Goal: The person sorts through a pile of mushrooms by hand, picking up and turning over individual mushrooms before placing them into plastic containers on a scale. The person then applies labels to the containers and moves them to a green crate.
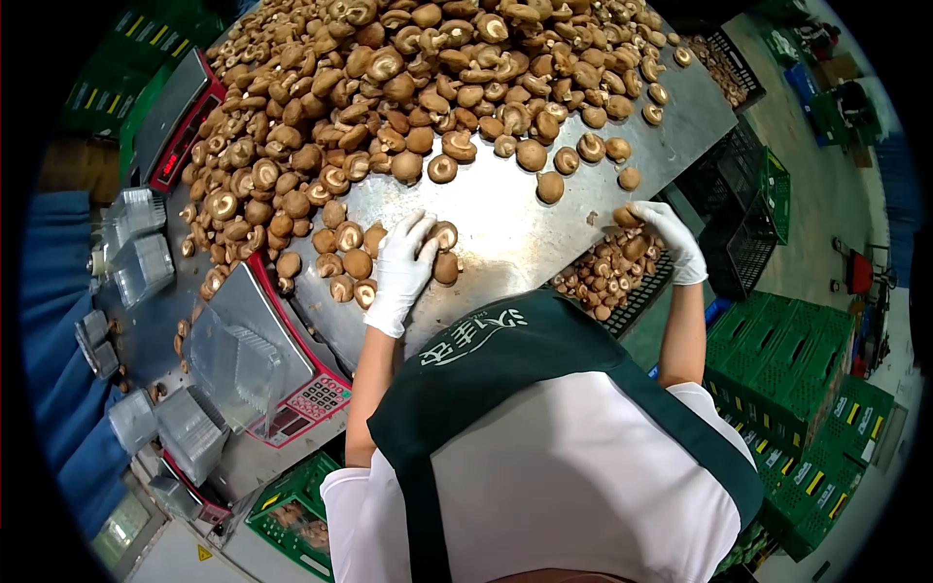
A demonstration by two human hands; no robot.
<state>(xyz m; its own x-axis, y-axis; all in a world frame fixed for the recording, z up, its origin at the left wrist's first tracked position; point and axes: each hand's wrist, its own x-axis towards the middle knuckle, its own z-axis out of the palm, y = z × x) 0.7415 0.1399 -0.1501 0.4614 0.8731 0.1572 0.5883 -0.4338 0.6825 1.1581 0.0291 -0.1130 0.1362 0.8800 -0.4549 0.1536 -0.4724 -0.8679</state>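
Note:
My left hand (401, 267), in a white glove, lies on the metal table with its fingers stretched out and slightly apart. Two shiitake mushrooms (446, 268) sit just right of its fingers and thumb, and a small group of shiitakes (358, 263) is at its left. My right hand (672, 239), gloved too, has its fingers closed on a brown shiitake mushroom (626, 218) at the table's edge. Below that hand, a black crate (645, 298) holds many smaller mushrooms (604, 277).
A large heap of shiitakes (389, 87) covers the far table (505, 228). Left stand a scale (282, 321) with a clear plastic tray (233, 364), and another scale (175, 121). Green crates (777, 350) are stacked at right, near black crates (724, 233).

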